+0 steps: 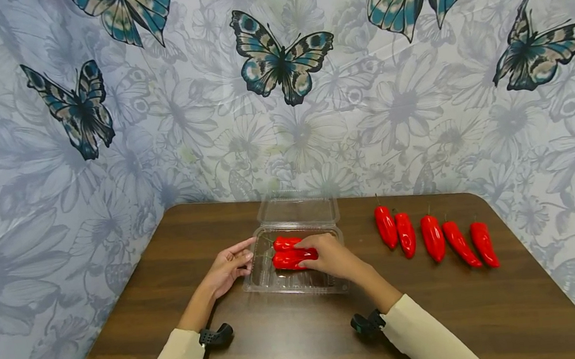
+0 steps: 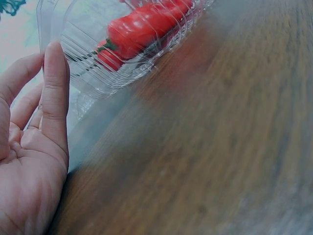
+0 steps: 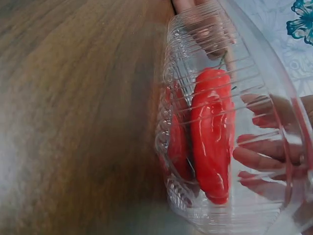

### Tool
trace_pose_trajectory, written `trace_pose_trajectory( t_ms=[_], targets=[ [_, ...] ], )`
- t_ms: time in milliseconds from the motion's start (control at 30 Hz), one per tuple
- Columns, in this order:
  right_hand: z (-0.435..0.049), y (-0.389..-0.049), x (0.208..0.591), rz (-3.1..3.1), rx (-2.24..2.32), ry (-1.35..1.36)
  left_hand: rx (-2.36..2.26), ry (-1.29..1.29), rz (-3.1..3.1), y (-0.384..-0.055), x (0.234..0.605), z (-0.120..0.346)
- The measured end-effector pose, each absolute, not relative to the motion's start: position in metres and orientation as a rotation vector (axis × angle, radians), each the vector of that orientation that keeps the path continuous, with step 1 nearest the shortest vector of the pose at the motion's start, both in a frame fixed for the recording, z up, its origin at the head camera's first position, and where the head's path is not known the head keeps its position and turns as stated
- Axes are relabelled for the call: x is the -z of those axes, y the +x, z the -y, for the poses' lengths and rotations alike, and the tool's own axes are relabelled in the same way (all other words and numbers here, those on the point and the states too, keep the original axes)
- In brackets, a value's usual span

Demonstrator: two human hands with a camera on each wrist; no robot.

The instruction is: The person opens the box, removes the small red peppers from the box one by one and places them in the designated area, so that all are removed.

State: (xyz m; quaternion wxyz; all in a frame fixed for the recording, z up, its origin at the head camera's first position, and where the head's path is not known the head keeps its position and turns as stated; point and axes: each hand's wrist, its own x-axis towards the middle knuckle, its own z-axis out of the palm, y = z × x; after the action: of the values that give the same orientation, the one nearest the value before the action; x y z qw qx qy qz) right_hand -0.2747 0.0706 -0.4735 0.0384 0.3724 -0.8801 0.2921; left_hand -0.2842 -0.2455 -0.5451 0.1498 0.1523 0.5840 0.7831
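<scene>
A clear plastic clamshell container (image 1: 298, 289) sits on the table with its lid raised at the back. Glossy red peppers lie crosswise in it: a far one (image 1: 285, 242) and a near one (image 1: 289, 259), stems to the left. My left hand (image 1: 226, 271) holds the container's left rim between thumb and fingers, also seen at its edge in the left wrist view. Over the peppers is my right hand (image 1: 328, 255), thumb and fingers apart. In the right wrist view, its fingertips (image 3: 252, 159) show through the plastic just above a red pepper (image 3: 212, 132); firm contact cannot be made out.
Several more red peppers (image 1: 433, 239) lie in a loose row on the right of the brown wooden table (image 1: 292, 341), stems pointing away. Behind the table hangs a floral cloth (image 1: 305, 143) with butterflies. The open lid (image 1: 298, 208) stands near the table's back edge.
</scene>
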Motion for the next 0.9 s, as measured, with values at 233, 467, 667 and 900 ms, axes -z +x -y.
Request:
trace_pose_trajectory(
  t_ms=[233, 467, 667, 900],
  targets=[
    [-0.066, -0.277, 0.476, 2.753, -0.829, 1.147, -2.250, 0.450, -1.678, -0.285, 0.545, 0.245],
    [-0.062, -0.276, 0.480, 2.798, -0.672, 1.126, -2.250, 0.427, -1.684, -0.283, 0.546, 0.244],
    [-0.061, -0.274, 0.481, 2.790, -0.644, 1.172, -2.239, 0.429, -1.700, -0.283, 0.546, 0.245],
    [-0.059, -0.274, 0.479, 2.851, -0.598, 1.205, -2.236, 0.429, -1.700, -0.283, 0.544, 0.245]
  ],
)
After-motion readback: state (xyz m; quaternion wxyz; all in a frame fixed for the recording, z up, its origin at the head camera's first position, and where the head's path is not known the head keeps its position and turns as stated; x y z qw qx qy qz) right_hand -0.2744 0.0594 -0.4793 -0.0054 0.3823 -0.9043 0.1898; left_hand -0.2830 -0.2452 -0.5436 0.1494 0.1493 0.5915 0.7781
